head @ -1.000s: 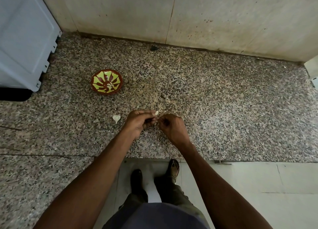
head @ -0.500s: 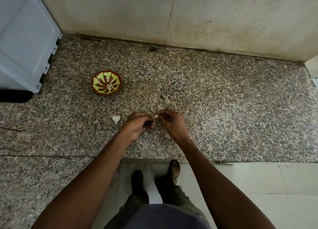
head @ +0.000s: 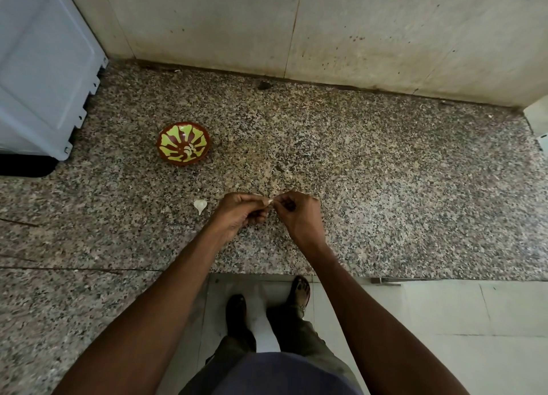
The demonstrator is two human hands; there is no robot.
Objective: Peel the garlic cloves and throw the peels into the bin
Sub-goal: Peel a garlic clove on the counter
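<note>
— Speckled grey granite counter [head: 385,187], with both hands meeting above its front part?
— Yes. Left hand [head: 237,213] curled, pinching a small pale garlic clove [head: 270,201] at the fingertips; right hand [head: 299,213] curled too, pinching the same clove from the other side.
— Anything else on the stone?
— Another whitish, unpeeled garlic clove [head: 200,206] lying just left of the left hand. Farther back, a round brown bowl with yellow-green petals [head: 183,143], holding pale pieces.
</note>
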